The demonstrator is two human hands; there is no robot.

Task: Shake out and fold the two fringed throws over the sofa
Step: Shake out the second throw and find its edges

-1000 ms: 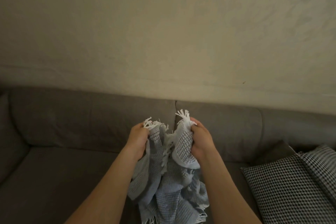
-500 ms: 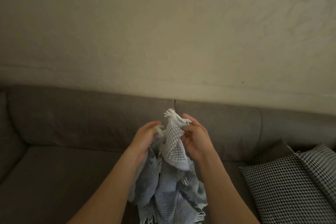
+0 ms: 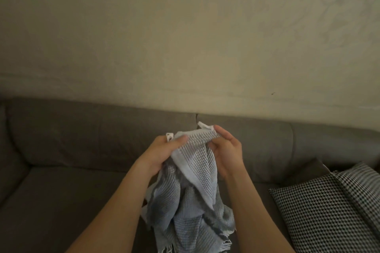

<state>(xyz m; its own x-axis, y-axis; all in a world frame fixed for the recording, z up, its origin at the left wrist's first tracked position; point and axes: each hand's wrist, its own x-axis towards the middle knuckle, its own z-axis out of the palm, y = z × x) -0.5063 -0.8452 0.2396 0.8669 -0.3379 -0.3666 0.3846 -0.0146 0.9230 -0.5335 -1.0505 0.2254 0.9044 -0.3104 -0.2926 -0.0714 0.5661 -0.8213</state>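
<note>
Fingers of left hand and right hand curled, pinching the top edge of the pale blue waffle-weave fringed throw, bunched above the grey fabric sofa; sliding grips out to corners looked wisest before shaking.

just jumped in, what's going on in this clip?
A person stands at a grey sofa holding a blue-grey fringed throw bunched up in front of them. The left hand and right hand both grip its top edge close together, and the rest hangs down crumpled, fringe at the bottom. It is neither spread out nor folded yet. A black-and-white checked cushion lies on the seat to the right. Only one throw is in view.
</note>
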